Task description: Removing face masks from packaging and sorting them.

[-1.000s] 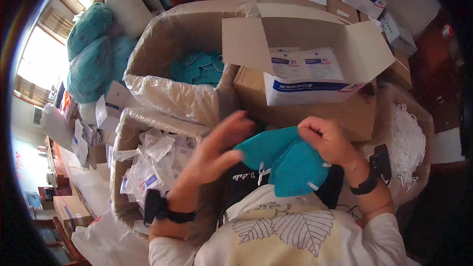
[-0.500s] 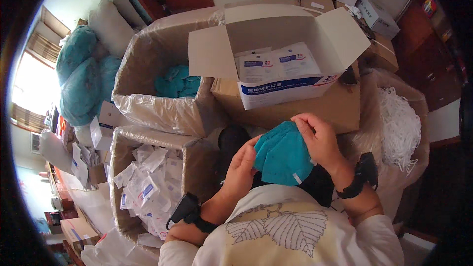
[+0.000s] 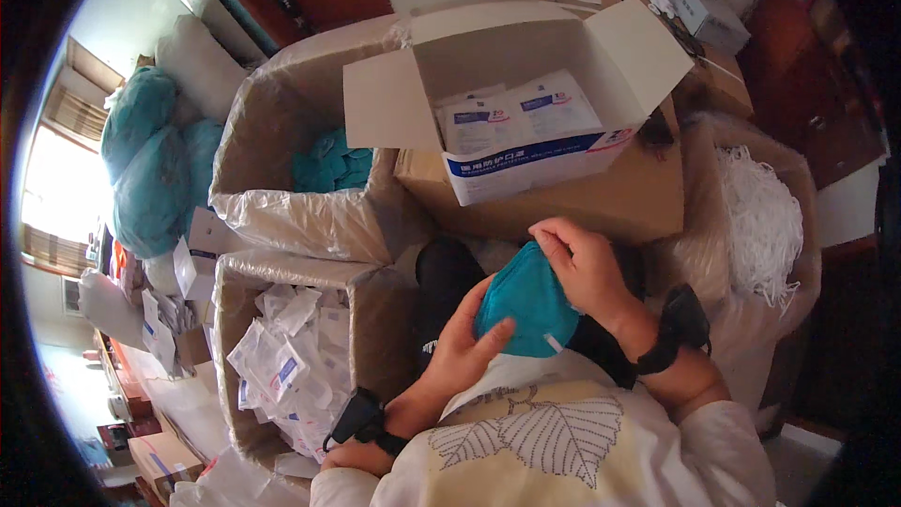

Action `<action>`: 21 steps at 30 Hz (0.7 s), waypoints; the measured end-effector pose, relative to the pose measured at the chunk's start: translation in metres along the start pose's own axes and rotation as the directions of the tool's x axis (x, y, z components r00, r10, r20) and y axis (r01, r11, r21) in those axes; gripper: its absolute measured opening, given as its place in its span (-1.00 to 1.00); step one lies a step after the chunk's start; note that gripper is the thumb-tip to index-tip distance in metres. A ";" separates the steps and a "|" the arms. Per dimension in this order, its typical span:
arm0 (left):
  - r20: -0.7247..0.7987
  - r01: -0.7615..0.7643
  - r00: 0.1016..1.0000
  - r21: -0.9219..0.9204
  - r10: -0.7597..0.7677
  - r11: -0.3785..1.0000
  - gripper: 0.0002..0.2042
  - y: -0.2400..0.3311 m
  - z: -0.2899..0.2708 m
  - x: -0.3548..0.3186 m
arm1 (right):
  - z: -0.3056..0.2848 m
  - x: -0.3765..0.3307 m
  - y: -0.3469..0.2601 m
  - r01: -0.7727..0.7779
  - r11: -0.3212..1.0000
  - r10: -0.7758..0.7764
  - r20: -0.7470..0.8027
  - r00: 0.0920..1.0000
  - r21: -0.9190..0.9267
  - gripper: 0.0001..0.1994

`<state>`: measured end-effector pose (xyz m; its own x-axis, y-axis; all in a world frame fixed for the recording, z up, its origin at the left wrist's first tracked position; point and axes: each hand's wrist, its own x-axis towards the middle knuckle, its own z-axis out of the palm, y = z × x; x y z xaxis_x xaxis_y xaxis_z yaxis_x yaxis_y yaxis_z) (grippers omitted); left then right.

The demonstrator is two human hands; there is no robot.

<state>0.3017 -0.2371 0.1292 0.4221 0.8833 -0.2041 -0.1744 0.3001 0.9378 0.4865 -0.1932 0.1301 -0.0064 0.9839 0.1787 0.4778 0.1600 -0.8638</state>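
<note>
Teal folded face masks, overlapping closely as a small stack, are held above my lap. My left hand grips their left edge, its thumb lying across the front. At the upper right edge my right hand pinches them between thumb and fingers. A small white tab shows at their lower corner. Beyond my hands, an open white carton with a blue stripe stands on a brown cardboard box; flat white packets lie inside it.
Left of me, a plastic-lined box holds many white pouches. Behind it, another lined box contains loose teal masks. At right, a lined box is filled with white ear-loop strands. Teal bags are piled far left.
The fanned-out masks are now closed up into a narrower stack. My left thumb has come across their front, and my right hand has shifted slightly left. The view has turned a little.
</note>
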 end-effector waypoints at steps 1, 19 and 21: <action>0.003 -0.003 1.000 0.071 0.003 0.997 -0.55 -0.002 -0.005 -0.001 | -0.001 -0.002 0.000 -0.019 1.000 0.018 0.051 0.999 0.022 -0.84; -0.015 0.122 0.992 0.252 -0.122 0.960 -0.36 -0.024 -0.026 -0.047 | 0.009 -0.045 0.011 -0.062 0.997 0.022 0.561 0.828 0.052 -0.77; -0.007 0.101 0.995 0.331 -0.104 0.938 -0.40 -0.024 -0.027 -0.047 | 0.012 -0.051 0.015 -0.013 0.996 -0.033 0.491 0.870 0.090 -0.75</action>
<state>0.2624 -0.2761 0.1087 0.4317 0.8496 -0.3029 0.1733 0.2515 0.9522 0.4834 -0.2397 0.1024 -0.4531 0.8902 -0.0476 0.3971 0.1537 -0.9048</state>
